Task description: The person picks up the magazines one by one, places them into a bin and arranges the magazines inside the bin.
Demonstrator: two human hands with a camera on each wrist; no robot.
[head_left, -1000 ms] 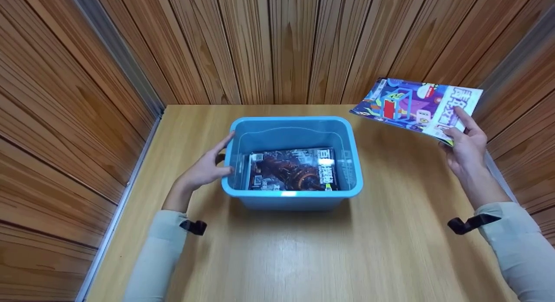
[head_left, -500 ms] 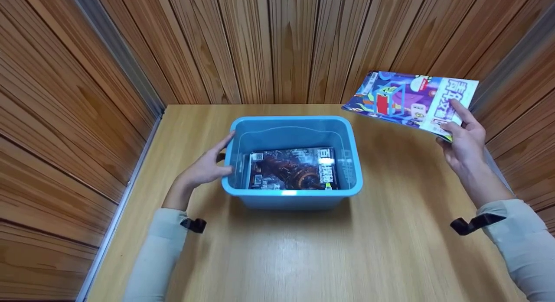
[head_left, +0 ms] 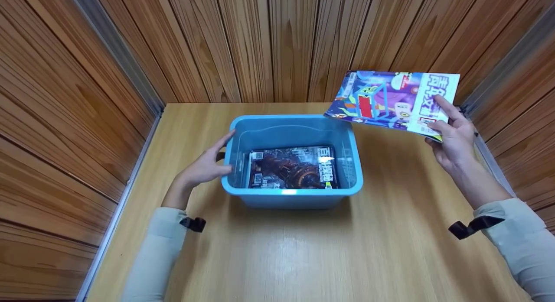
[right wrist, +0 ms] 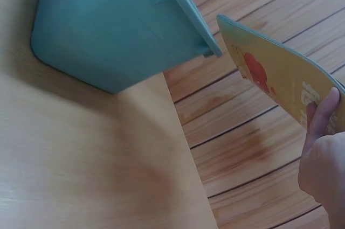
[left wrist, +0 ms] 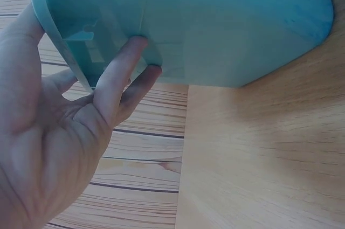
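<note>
Fingers [head_left: 443,103] of the right hand [head_left: 453,139] pinch the near right edge of a colourful magazine [head_left: 390,100], thumb on the cover and the other fingers beneath it, as the right wrist view also shows with fingertips curled round the yellowish underside [right wrist: 280,81]. That magazine hangs in the air above the far right corner of the blue plastic bin [head_left: 347,190], its left end just overlapping the bin's rim. Its long axis runs roughly left to right, with the free end pointing left toward the bin and dipping slightly, cover facing up.

On the other side, the left hand [head_left: 204,167] rests against the bin's left wall, fingers fairly straight; the left wrist view shows fingertips [left wrist: 129,56] touching the bin under its rim lip. A dark magazine [head_left: 292,167] lies flat on the floor of the bin, long axis also left to right. The bin stands on the wooden table [head_left: 282,258], enclosed by wood-panelled walls [head_left: 277,42].
</note>
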